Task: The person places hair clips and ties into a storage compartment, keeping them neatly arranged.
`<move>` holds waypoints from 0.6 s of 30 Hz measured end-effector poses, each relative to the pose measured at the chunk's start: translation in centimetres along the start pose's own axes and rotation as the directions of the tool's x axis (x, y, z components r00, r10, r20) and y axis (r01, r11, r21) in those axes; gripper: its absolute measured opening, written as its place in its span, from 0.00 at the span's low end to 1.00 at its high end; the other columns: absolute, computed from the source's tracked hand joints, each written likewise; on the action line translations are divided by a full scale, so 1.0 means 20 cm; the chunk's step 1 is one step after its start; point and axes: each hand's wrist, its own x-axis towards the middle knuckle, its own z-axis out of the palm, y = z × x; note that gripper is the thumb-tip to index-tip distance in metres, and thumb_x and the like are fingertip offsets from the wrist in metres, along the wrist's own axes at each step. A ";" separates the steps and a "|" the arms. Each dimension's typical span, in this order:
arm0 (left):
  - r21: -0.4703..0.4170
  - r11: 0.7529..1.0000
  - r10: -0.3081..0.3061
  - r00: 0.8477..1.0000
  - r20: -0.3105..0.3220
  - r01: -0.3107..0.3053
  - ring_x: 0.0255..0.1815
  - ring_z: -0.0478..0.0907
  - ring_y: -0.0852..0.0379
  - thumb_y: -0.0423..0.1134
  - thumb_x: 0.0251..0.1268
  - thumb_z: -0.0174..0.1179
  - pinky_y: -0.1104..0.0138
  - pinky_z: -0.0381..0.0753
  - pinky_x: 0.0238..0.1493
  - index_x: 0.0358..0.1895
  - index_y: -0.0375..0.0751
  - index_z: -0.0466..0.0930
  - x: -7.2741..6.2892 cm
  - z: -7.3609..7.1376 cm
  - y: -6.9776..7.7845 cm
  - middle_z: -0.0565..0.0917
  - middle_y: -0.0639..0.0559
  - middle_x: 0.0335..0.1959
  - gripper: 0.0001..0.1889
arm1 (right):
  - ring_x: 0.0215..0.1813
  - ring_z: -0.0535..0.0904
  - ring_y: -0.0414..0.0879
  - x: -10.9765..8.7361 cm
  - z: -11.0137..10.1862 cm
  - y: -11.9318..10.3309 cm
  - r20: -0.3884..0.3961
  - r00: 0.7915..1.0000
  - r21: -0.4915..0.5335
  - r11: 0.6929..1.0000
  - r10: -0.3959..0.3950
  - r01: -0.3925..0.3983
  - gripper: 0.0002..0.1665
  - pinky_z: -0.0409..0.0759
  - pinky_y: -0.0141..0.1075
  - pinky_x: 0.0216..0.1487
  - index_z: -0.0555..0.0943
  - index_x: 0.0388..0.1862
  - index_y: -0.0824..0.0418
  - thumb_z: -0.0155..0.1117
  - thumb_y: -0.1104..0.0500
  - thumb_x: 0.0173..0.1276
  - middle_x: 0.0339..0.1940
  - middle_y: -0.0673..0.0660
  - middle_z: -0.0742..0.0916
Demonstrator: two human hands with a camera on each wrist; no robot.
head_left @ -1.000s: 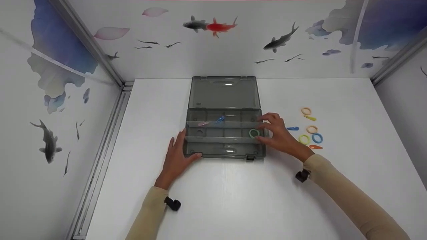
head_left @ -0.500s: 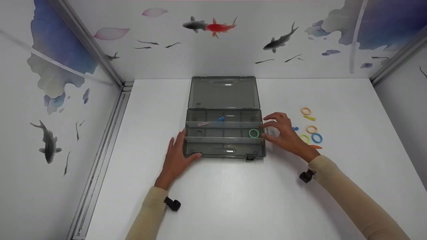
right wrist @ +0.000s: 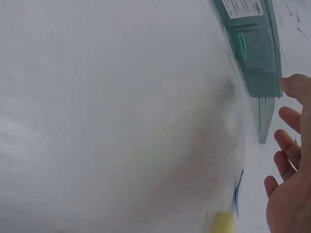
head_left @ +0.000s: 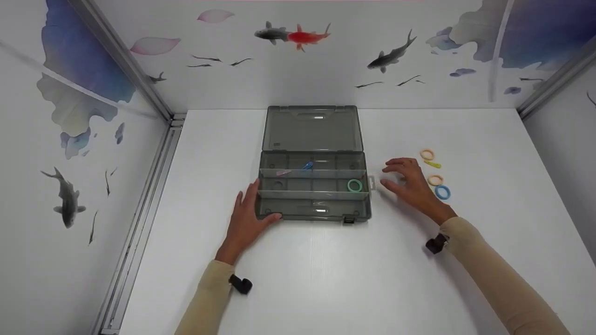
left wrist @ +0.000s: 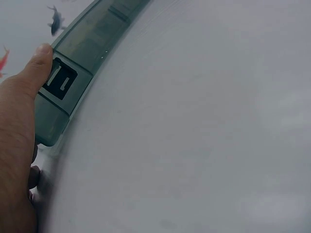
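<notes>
A grey see-through storage box (head_left: pixel 313 217) stands with its lid (head_left: pixel 313 130) raised at the back. My left hand (head_left: pixel 245 221) holds its front left corner, thumb on the front edge and fingers along the left side. Inside, a green hair tie (head_left: pixel 355 186) sits at the right of the middle row. A blue hair clip (head_left: pixel 308 165) and a pink hair clip (head_left: pixel 283 172) lie farther back. My right hand (head_left: pixel 410 184) hovers right of the box, fingers loosely bent and apart, holding nothing. In the right wrist view its fingers are near the box's end wall (right wrist: pixel 262 85).
Right of my right hand lie two orange hair ties (head_left: pixel 435 180), a blue hair tie (head_left: pixel 443 192) and a yellow hair clip (head_left: pixel 432 164). The hand hides other pieces there. A small clear tab (head_left: pixel 372 183) juts from the box's right side. A patterned wall (head_left: pixel 312 74) rises behind the box.
My right hand has drawn back to the right, away from the box, and now covers some pieces on the table. The green hair tie stays in the middle row. My left hand has not moved.
</notes>
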 end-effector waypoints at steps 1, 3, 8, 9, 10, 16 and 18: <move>-0.001 1.000 -0.001 1.000 0.000 0.001 0.92 0.41 0.31 0.78 0.63 0.69 0.30 0.55 0.83 0.93 0.65 0.43 0.00 0.00 0.00 0.54 0.48 0.92 0.63 | 0.72 0.70 0.60 0.00 -0.01 0.01 -0.010 1.000 0.003 1.000 0.021 -0.021 0.15 0.70 0.50 0.66 0.90 0.55 0.68 0.79 0.64 0.73 0.66 0.65 0.83; -0.004 1.000 -0.001 1.000 -0.001 0.001 0.92 0.41 0.31 0.78 0.62 0.70 0.29 0.55 0.83 0.93 0.65 0.43 0.00 0.00 0.00 0.54 0.48 0.92 0.63 | 0.71 0.71 0.60 0.00 -0.02 0.04 -0.029 0.999 0.004 0.999 0.039 -0.039 0.15 0.70 0.51 0.68 0.89 0.55 0.69 0.79 0.65 0.73 0.66 0.66 0.84; -0.007 1.000 -0.003 1.000 -0.004 0.003 0.92 0.40 0.31 0.78 0.62 0.70 0.30 0.55 0.83 0.93 0.64 0.43 0.01 0.00 0.00 0.54 0.48 0.92 0.63 | 0.69 0.73 0.66 0.01 -0.06 0.08 -0.071 0.996 -0.004 0.998 0.054 -0.055 0.15 0.68 0.58 0.70 0.88 0.55 0.73 0.78 0.68 0.72 0.62 0.71 0.84; -0.006 1.000 -0.003 1.000 -0.004 0.003 0.92 0.41 0.31 0.78 0.62 0.70 0.31 0.54 0.84 0.93 0.64 0.44 0.01 0.00 0.00 0.54 0.48 0.92 0.63 | 0.68 0.74 0.65 0.01 -0.07 0.09 -0.078 0.995 -0.007 0.998 0.065 -0.066 0.15 0.68 0.58 0.70 0.88 0.54 0.73 0.78 0.68 0.72 0.61 0.71 0.84; -0.005 1.000 -0.003 1.000 -0.004 0.003 0.92 0.41 0.32 0.78 0.62 0.70 0.31 0.54 0.84 0.93 0.64 0.44 0.01 0.00 0.00 0.54 0.48 0.92 0.63 | 0.68 0.74 0.65 0.01 -0.08 0.10 -0.086 0.993 -0.010 0.997 0.074 -0.075 0.15 0.68 0.58 0.70 0.88 0.54 0.73 0.78 0.68 0.73 0.60 0.71 0.84; 0.005 1.000 0.005 1.000 -0.002 -0.005 0.92 0.41 0.35 0.77 0.63 0.70 0.34 0.51 0.86 0.93 0.62 0.44 0.01 0.00 0.00 0.54 0.47 0.92 0.63 | 0.65 0.72 0.61 0.01 -0.13 0.16 -0.130 0.981 0.008 0.990 0.143 -0.143 0.15 0.64 0.54 0.69 0.87 0.56 0.73 0.75 0.67 0.75 0.57 0.70 0.84; 0.007 1.000 0.008 1.000 -0.001 -0.008 0.92 0.42 0.35 0.77 0.63 0.70 0.35 0.51 0.87 0.93 0.61 0.44 0.01 0.00 0.00 0.54 0.46 0.92 0.63 | 0.66 0.69 0.62 0.01 -0.16 0.18 -0.132 0.977 0.008 0.986 0.165 -0.165 0.16 0.63 0.56 0.68 0.86 0.58 0.74 0.75 0.66 0.76 0.58 0.71 0.83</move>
